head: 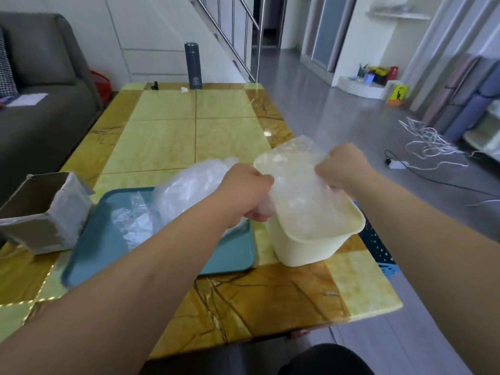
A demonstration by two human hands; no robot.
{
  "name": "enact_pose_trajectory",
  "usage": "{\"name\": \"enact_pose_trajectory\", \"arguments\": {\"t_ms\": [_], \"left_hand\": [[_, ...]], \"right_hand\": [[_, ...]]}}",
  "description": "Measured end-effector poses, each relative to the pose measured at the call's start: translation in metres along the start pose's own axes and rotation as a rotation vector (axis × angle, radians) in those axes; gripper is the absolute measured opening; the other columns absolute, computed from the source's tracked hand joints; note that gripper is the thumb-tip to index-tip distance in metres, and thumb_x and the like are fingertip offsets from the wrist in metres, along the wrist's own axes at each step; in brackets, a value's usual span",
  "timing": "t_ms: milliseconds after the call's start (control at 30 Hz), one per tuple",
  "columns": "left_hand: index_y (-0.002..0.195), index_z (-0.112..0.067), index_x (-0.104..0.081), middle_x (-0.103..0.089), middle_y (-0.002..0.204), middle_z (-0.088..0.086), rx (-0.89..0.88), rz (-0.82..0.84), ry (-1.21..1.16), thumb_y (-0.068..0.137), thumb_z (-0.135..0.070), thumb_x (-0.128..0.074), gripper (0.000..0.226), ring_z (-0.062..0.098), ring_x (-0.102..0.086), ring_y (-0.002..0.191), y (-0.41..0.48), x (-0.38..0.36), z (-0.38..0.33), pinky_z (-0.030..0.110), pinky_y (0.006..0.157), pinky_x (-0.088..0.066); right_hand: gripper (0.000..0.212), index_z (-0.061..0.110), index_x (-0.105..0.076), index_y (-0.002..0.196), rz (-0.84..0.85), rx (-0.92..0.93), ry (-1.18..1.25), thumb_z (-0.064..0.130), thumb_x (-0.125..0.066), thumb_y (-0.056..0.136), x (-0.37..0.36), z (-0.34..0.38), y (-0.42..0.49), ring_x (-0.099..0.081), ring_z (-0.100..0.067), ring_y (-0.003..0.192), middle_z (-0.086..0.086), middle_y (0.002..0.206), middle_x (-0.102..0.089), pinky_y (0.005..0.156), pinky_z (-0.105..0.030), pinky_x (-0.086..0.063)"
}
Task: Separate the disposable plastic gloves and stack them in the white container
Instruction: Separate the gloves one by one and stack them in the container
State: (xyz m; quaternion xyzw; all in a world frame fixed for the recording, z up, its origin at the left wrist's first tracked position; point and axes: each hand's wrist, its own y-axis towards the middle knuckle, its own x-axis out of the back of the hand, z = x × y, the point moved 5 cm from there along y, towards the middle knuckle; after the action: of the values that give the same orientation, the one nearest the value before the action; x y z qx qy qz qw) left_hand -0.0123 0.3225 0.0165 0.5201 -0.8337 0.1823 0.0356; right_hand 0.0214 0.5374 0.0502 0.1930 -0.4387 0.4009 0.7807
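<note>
Risk: left hand [249, 193] and right hand [343, 169], both clenched on glove [297, 190] over white container [305, 247], centre-right; overpulling may tear film

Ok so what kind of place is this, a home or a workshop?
Probably a home living room: a grey sofa stands beside the marble-patterned table, a staircase railing rises behind it, and loose cables trail across the floor.
</note>
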Motion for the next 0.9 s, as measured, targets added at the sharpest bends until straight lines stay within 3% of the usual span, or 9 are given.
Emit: {"name": "enact_pose_trajectory", "arguments": {"t_ms": [67, 167, 267, 400, 533, 633, 700, 800, 900], "left_hand": [[0.095, -0.004, -0.065, -0.068, 0.072, 0.026, -0.025, 0.015, 0.100, 0.099, -0.016, -0.059, 0.014, 0.030, -0.064, 0.054, 0.000, -0.001, 0.001, 0.041, 0.059, -0.059], [0.098, -0.011, -0.068, -0.074, 0.075, 0.017, -0.082, -0.039, 0.228, 0.098, -0.025, -0.063, 0.015, 0.021, -0.064, 0.046, 0.004, 0.000, 0.002, 0.026, 0.048, -0.049], [0.109, -0.023, -0.068, -0.071, 0.067, 0.007, -0.105, -0.034, 0.230, 0.100, -0.037, -0.062, 0.018, 0.015, -0.055, 0.040, 0.004, -0.003, 0.008, 0.021, 0.045, -0.041], [0.119, -0.026, -0.069, -0.069, 0.063, 0.007, -0.152, -0.089, 0.166, 0.104, -0.035, -0.056, 0.022, 0.011, -0.051, 0.039, -0.008, 0.009, 0.016, 0.024, 0.049, -0.048], [0.114, -0.025, -0.071, -0.068, 0.061, 0.004, -0.159, -0.130, 0.144, 0.102, -0.033, -0.061, 0.017, 0.010, -0.052, 0.041, -0.025, 0.042, 0.030, 0.017, 0.041, -0.040], [0.105, -0.028, -0.071, -0.073, 0.066, 0.002, -0.153, -0.123, 0.213, 0.100, -0.032, -0.063, 0.011, 0.012, -0.057, 0.046, -0.037, 0.069, 0.045, 0.021, 0.045, -0.043], [0.098, -0.027, -0.073, -0.074, 0.069, 0.001, -0.157, -0.170, 0.253, 0.099, -0.030, -0.065, 0.009, 0.010, -0.061, 0.049, -0.044, 0.089, 0.060, 0.020, 0.047, -0.045], [0.097, -0.029, -0.075, -0.073, 0.089, -0.009, -0.152, -0.296, 0.552, 0.095, -0.035, -0.069, 0.009, 0.014, -0.070, 0.080, -0.049, 0.121, 0.093, 0.029, 0.071, -0.055], [0.118, -0.026, -0.071, -0.059, 0.122, -0.005, -0.044, -0.276, 0.794, 0.088, -0.050, -0.075, 0.039, 0.022, -0.065, 0.105, -0.047, 0.143, 0.138, 0.036, 0.093, -0.051]], "right_hand": [[0.026, 0.005, -0.069, 0.108, -0.092, 0.076, -0.142, 0.021, -0.063, 0.089, 0.005, 0.009, -0.003, -0.069, -0.035, 0.093, -0.015, 0.102, -0.072, 0.076, -0.037, -0.056], [0.045, 0.020, -0.055, 0.138, -0.187, 0.271, -0.393, 0.040, -0.059, 0.097, 0.003, 0.033, -0.028, -0.048, -0.034, 0.131, -0.009, 0.137, -0.056, 0.090, -0.043, -0.045], [0.051, 0.031, -0.051, 0.148, -0.009, 0.400, -0.380, 0.043, -0.057, 0.098, -0.026, 0.042, -0.042, -0.044, -0.027, 0.140, 0.000, 0.152, -0.049, 0.107, -0.044, -0.045], [0.056, 0.026, -0.045, 0.155, 0.378, 0.203, -0.287, 0.039, -0.059, 0.102, -0.072, 0.026, -0.039, -0.053, -0.027, 0.135, -0.001, 0.157, -0.047, 0.106, -0.036, -0.045], [0.045, 0.014, -0.056, 0.146, 0.470, 0.175, -0.408, 0.030, -0.058, 0.104, -0.098, 0.023, -0.039, -0.057, -0.032, 0.129, -0.010, 0.144, -0.058, 0.107, -0.040, -0.045], [0.029, 0.013, -0.067, 0.126, 0.276, 0.195, -0.492, 0.024, -0.062, 0.099, -0.091, 0.032, -0.025, -0.064, -0.031, 0.105, -0.006, 0.112, -0.066, 0.090, -0.040, -0.054], [0.012, 0.014, -0.067, 0.103, 0.112, 0.215, -0.463, 0.013, -0.058, 0.094, -0.075, 0.048, -0.026, -0.059, -0.028, 0.085, 0.000, 0.087, -0.057, 0.072, -0.033, -0.048], [0.016, 0.018, -0.053, 0.076, -0.061, 0.315, -0.314, 0.005, -0.051, 0.085, -0.066, 0.087, -0.057, -0.047, -0.025, 0.070, 0.000, 0.076, -0.050, 0.058, -0.029, -0.033], [0.017, 0.020, -0.067, 0.085, -0.064, 0.500, -0.026, 0.018, -0.052, 0.093, -0.099, 0.124, -0.100, -0.055, -0.024, 0.076, 0.002, 0.085, -0.064, 0.065, -0.032, -0.042]]}}
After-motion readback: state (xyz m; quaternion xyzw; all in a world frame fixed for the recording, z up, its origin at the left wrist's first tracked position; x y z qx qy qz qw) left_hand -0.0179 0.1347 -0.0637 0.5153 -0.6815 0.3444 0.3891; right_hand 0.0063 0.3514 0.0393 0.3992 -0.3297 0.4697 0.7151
